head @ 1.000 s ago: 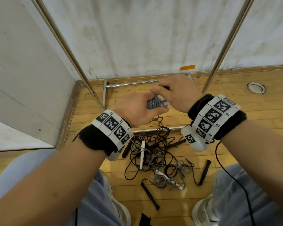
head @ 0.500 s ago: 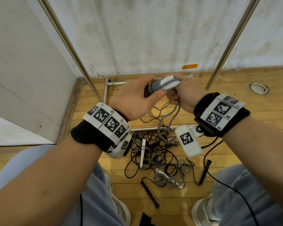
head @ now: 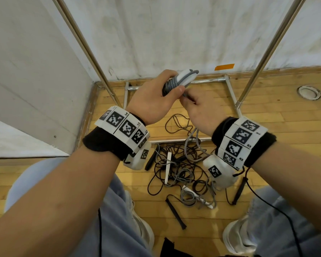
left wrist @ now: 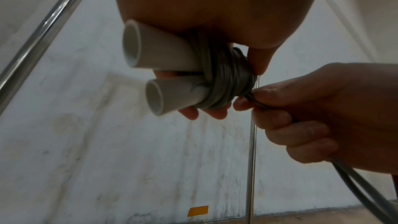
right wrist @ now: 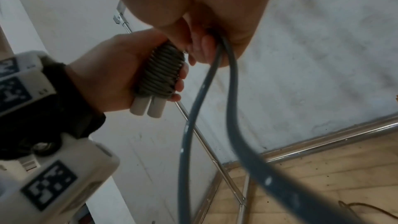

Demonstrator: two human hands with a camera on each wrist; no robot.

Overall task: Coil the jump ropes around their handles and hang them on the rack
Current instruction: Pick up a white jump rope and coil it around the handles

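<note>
Grey rope (left wrist: 228,81) sits wound in tight turns around two white handles (left wrist: 163,54), and the person's left hand (head: 152,101) clasps that bundle, fingers curled round the coils with the handle ends poking out past the fist. Just beside it, the right hand (head: 202,110) pinches the loose run of the same cord where it leaves the coil, the other fingers closed over it. Below that grip the slack drops in a double strand toward a tangle of ropes (head: 182,169) on the wooden floor (head: 278,127), between the metal rack's (head: 252,84) uprights.
</note>
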